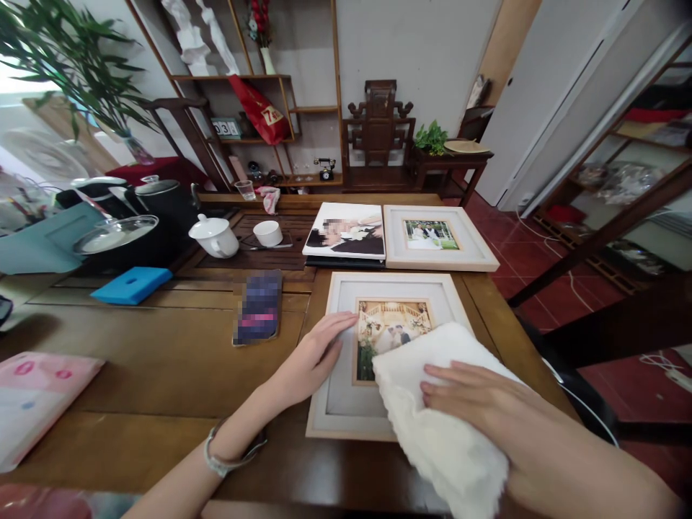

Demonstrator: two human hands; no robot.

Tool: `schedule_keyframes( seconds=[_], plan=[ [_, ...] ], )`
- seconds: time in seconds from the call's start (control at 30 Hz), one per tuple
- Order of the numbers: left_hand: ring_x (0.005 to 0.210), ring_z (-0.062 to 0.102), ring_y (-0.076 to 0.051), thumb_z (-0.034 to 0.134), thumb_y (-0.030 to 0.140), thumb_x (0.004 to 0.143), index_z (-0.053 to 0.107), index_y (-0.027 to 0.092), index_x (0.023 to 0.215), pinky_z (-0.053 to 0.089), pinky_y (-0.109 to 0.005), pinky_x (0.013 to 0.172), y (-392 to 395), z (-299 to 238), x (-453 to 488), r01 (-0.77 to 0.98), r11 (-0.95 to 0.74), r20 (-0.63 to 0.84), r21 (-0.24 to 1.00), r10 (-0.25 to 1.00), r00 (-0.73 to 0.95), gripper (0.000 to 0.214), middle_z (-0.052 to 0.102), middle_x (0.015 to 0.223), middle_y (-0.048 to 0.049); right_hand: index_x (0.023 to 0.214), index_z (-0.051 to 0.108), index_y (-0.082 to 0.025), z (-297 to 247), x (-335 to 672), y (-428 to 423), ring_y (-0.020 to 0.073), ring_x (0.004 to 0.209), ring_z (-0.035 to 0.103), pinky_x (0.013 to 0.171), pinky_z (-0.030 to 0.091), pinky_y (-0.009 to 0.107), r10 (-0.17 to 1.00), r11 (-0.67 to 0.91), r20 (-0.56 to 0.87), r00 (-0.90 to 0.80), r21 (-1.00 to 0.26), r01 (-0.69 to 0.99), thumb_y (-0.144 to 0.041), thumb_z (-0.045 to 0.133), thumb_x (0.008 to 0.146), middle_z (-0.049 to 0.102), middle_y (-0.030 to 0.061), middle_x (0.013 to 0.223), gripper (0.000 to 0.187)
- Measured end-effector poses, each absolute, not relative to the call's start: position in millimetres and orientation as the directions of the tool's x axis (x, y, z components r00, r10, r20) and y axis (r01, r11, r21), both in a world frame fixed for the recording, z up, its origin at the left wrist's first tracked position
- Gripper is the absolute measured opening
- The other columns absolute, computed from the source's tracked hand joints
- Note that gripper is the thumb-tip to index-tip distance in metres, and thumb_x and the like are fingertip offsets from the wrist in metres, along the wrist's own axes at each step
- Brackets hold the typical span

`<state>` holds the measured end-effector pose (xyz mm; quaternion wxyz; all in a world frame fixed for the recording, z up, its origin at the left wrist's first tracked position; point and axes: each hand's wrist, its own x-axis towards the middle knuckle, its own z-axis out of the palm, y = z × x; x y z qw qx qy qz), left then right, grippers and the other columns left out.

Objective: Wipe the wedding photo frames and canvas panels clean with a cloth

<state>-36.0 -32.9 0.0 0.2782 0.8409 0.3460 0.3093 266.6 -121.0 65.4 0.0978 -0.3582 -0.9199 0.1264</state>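
A picture frame with a pale wood edge, a wide white mount and a wedding photo lies flat on the table in front of me. My left hand rests on its left side, fingers stretched out flat and the tips by the photo's left edge. On the right, my right hand has hold of a folded white towel, with its fingers lying over the top; the thumb is hidden. The towel covers the frame's lower right part and a corner of the photo, and drapes toward the near table edge.
Behind lie a second framed photo and a photo panel. Left of the frame are a phone, a blue block, a white cup, a lidded teacup and a pink-and-white packet. The wooden table ends at right.
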Motion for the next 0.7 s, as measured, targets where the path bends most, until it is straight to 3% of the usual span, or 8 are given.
schedule_keyframes(
  seconds=[0.2, 0.37, 0.47, 0.53, 0.7],
  plan=[
    [0.133, 0.045, -0.023, 0.037, 0.012, 0.096, 0.047, 0.023, 0.137, 0.036, -0.051, 0.114, -32.8, 0.0, -37.1, 0.424, -0.599, 0.313, 0.68, 0.76, 0.57, 0.044, 0.051, 0.141, -0.01, 0.132, 0.055, -0.014, 34.7, 284.5, -43.3, 0.0262, 0.138, 0.037, 0.113, 0.03, 0.054, 0.8, 0.589, 0.234, -0.552, -0.137, 0.796, 0.002, 0.044, 0.069, 0.055, 0.0108, 0.139, 0.066],
    [0.134, 0.044, -0.022, 0.036, 0.012, 0.097, 0.047, 0.022, 0.137, 0.035, -0.05, 0.115, -33.6, -0.2, -37.5, 0.427, -0.604, 0.318, 0.673, 0.757, 0.57, 0.043, 0.051, 0.14, -0.0104, 0.134, 0.051, -0.003, 22.4, 296.6, -4.6, 0.029, 0.14, 0.032, 0.113, 0.031, 0.054, 0.823, 0.479, 0.385, -0.418, -0.074, 0.875, -0.002, 0.042, 0.072, 0.052, 0.0173, 0.14, 0.063],
    [0.134, 0.044, -0.022, 0.036, 0.012, 0.097, 0.046, 0.021, 0.137, 0.035, -0.05, 0.115, -33.3, -0.7, -37.4, 0.423, -0.61, 0.325, 0.67, 0.753, 0.572, 0.043, 0.051, 0.14, -0.0106, 0.129, 0.055, 0.001, 25.8, 287.5, -20.2, 0.0307, 0.14, 0.031, 0.114, 0.029, 0.053, 0.795, 0.555, 0.331, -0.508, -0.058, 0.83, -0.006, 0.048, 0.067, 0.054, 0.0195, 0.138, 0.063],
    [0.134, 0.045, -0.022, 0.036, 0.012, 0.097, 0.046, 0.022, 0.137, 0.035, -0.05, 0.115, -32.9, -0.8, -37.2, 0.422, -0.614, 0.33, 0.667, 0.751, 0.571, 0.043, 0.051, 0.141, -0.0107, 0.128, 0.057, 0.001, 34.1, 275.4, -44.5, 0.0325, 0.137, 0.037, 0.113, 0.031, 0.052, 0.793, 0.587, 0.245, -0.557, -0.068, 0.806, -0.008, 0.05, 0.061, 0.055, 0.0204, 0.136, 0.067],
    [0.133, 0.045, -0.024, 0.036, 0.011, 0.097, 0.046, 0.023, 0.137, 0.037, -0.051, 0.114, -32.9, -0.6, -36.4, 0.42, -0.623, 0.339, 0.66, 0.746, 0.574, 0.044, 0.051, 0.141, -0.0108, 0.127, 0.061, -0.006, 65.2, 245.5, -115.5, 0.0345, 0.127, 0.05, 0.104, 0.045, 0.049, 0.753, 0.645, 0.014, -0.658, -0.212, 0.734, -0.009, 0.053, 0.055, 0.055, 0.0177, 0.136, 0.073]
  ],
)
